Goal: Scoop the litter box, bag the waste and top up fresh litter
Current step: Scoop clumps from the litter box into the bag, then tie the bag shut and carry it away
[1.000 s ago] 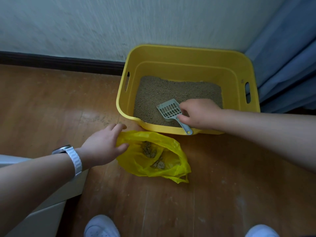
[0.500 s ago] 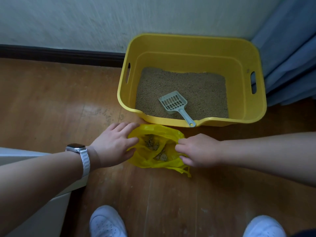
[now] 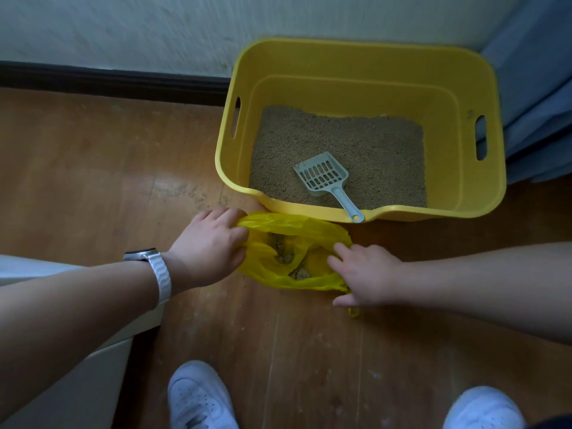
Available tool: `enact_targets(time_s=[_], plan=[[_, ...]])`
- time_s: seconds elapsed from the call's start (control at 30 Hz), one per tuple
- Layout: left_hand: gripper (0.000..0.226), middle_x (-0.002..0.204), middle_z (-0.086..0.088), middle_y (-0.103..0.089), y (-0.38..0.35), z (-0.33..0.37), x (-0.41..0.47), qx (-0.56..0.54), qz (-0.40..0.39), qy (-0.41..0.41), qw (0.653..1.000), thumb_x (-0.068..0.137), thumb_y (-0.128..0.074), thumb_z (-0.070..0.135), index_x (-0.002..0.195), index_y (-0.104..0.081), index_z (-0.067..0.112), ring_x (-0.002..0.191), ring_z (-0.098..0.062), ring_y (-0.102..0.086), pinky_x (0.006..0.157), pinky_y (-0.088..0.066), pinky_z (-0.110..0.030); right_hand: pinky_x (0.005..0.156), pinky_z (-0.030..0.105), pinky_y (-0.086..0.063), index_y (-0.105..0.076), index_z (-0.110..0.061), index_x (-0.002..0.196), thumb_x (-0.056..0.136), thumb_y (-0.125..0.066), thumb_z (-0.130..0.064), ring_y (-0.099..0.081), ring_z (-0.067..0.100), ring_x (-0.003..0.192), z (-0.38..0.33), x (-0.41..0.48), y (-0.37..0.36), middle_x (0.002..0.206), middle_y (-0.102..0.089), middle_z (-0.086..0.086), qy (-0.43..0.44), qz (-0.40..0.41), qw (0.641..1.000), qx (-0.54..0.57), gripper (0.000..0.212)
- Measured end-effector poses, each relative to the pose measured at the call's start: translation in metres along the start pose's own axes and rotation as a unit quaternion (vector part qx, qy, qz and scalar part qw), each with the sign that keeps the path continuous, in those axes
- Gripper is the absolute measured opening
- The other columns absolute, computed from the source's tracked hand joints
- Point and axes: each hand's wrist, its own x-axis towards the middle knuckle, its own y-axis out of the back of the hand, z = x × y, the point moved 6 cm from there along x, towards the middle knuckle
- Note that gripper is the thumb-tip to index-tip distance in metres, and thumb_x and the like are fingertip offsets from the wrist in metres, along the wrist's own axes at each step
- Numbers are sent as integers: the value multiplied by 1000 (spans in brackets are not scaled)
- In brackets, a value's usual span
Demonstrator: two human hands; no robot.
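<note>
A yellow litter box point(image 3: 483, 193) stands against the wall, its floor covered in tan litter point(image 3: 365, 140). A grey slotted scoop point(image 3: 323, 176) lies on the litter, handle resting on the front rim. In front of the box a yellow plastic bag point(image 3: 288, 230) lies open on the floor with clumps of waste point(image 3: 283, 253) inside. My left hand point(image 3: 210, 246) grips the bag's left edge. My right hand point(image 3: 365, 274) rests on the bag's right edge with fingers stretched out over the plastic.
Wooden floor point(image 3: 93, 168) with scattered litter grains left of the box. A blue curtain point(image 3: 538, 88) hangs at the right. A white cabinet or box point(image 3: 62, 382) sits at the lower left. My white shoes point(image 3: 198, 397) are at the bottom edge.
My right hand let go of the scoop, left it in the box and came down to the bag's right edge. Its fingers have now straightened. My left hand kept its hold on the bag.
</note>
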Motion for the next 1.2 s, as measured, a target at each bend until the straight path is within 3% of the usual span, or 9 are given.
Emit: enact_targets(time_s=[0.13,0.2,0.37,0.5,0.6,0.73,0.83,1.0,1.2], plan=[[27,114,-10,-63,26,5,2,-86,82,-32,992,82,-49,36,83,-65,14,89,-33,-62,74,-47,-39,63,38,-45,-45,-17,119,86,-62,-27,-58,29,95,2,11,-4,116,-47,8,-10,-14,1000,18,38],[25,113,-10,-64,38,5,4,-132,116,-42,984,83,-53,32,86,-66,11,91,-33,-62,76,-50,-40,64,39,-48,-48,-17,114,86,-61,-20,-59,28,92,8,10,-2,110,-52,7,-7,-20,999,29,31],[23,92,4,-65,65,6,8,-276,165,34,946,79,-49,32,79,-64,14,87,-19,-59,78,-49,-33,69,39,-51,-51,-18,107,87,-52,-20,-60,29,92,25,-13,7,103,-59,4,-14,-9,998,69,20],[23,101,12,-66,89,20,17,-408,146,88,897,76,-52,39,67,-59,18,92,-10,-59,81,-44,-19,68,37,-47,-45,-23,97,87,-50,-26,-60,28,93,35,-45,27,101,-58,0,-31,62,989,132,11],[24,104,13,-70,111,35,32,-502,87,100,855,78,-57,31,70,-60,9,94,-11,-64,80,-48,-29,63,35,-40,-47,-22,104,87,-50,-27,-59,29,93,49,-69,55,100,-59,-1,-69,125,976,163,18],[16,93,-1,-76,141,53,50,-581,63,85,807,78,-57,18,71,-61,4,84,-17,-66,76,-48,-40,64,35,-41,-45,-25,102,87,-51,-24,-56,28,88,71,-100,94,91,-55,-3,-112,187,955,200,17],[16,77,-9,-73,155,64,61,-592,57,80,800,81,-61,21,66,-65,17,65,-21,-53,63,-40,-34,65,38,-47,-47,-27,100,87,-53,-24,-53,23,80,87,-123,122,84,-53,-7,-144,222,933,244,15],[20,70,-8,-64,177,84,73,-584,72,73,805,95,-60,7,81,-60,-8,49,2,-49,51,-37,-9,65,31,-46,-58,-26,93,85,-58,-20,-52,11,72,104,-156,162,75,-56,-11,-173,290,883,325,10],[13,73,-8,-66,196,100,73,-636,67,91,763,97,-56,8,86,-61,6,59,-9,-58,56,-43,-16,61,21,-42,-64,-25,85,84,-59,-14,-55,6,71,104,-176,198,73,-60,-12,-184,331,840,388,13]])
